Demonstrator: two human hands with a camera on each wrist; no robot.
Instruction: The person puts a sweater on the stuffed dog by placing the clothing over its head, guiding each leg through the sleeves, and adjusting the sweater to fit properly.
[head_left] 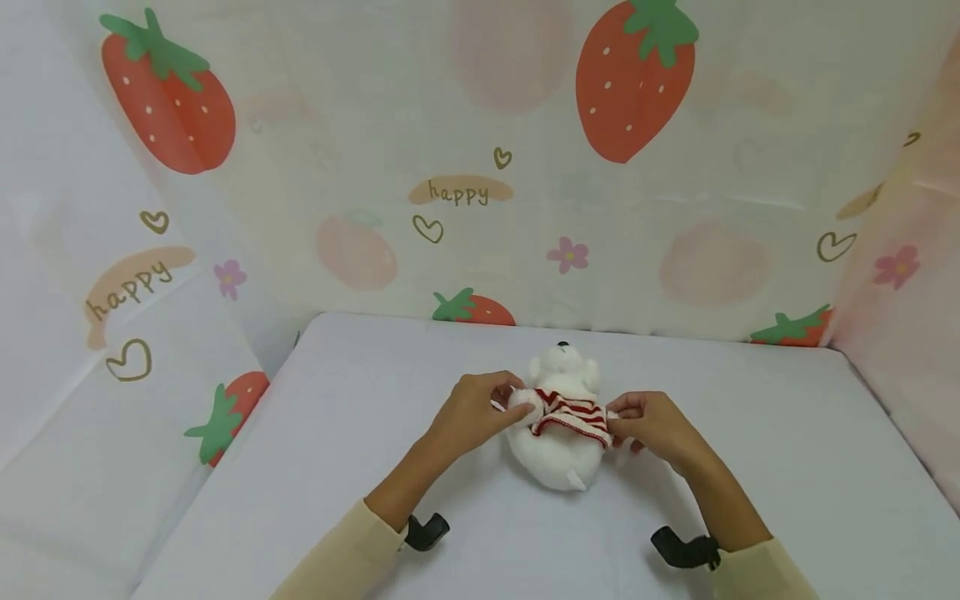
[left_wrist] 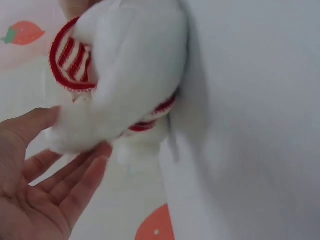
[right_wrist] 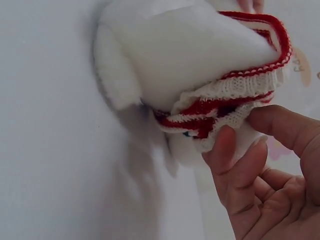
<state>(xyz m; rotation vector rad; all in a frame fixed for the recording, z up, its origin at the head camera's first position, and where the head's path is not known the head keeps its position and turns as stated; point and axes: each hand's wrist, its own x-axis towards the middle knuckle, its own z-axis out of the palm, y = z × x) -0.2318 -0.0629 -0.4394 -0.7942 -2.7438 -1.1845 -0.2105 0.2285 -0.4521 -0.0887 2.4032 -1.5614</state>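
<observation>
Head view: we have the white plush toy (head_left: 555, 460) on the white table (head_left: 375, 375), a bit right of centre, head end toward the far edge, with a red-striped sweater (head_left: 573, 414) round its upper body. Left hand (head_left: 474, 412) holds the toy's limb on one side; right hand (head_left: 657, 427) is at the sleeve on the other. We read the step as adjusting the sweater at the limbs — a judgement, not a certainty. Behind it all, a strawberry-print backdrop (head_left: 360, 108). Left wrist view: our left hand is narrow, thumb and fingers either side of a white limb whose end is bare of knit; a red-edged band of the sweater loops out beside the body. Right wrist view: our right hand pinches the knit edge, white plush showing just past it, the knit bunched along the body. How far the limb sits inside that sleeve, we can't tell. Next move, we'd say, calls for light, even tension — left steadying the limb, right easing the knit so it doesn't snag. Containers: we see no box or tray in any view; only the sweater encloses anything, and that's the toy's upper body.
</observation>
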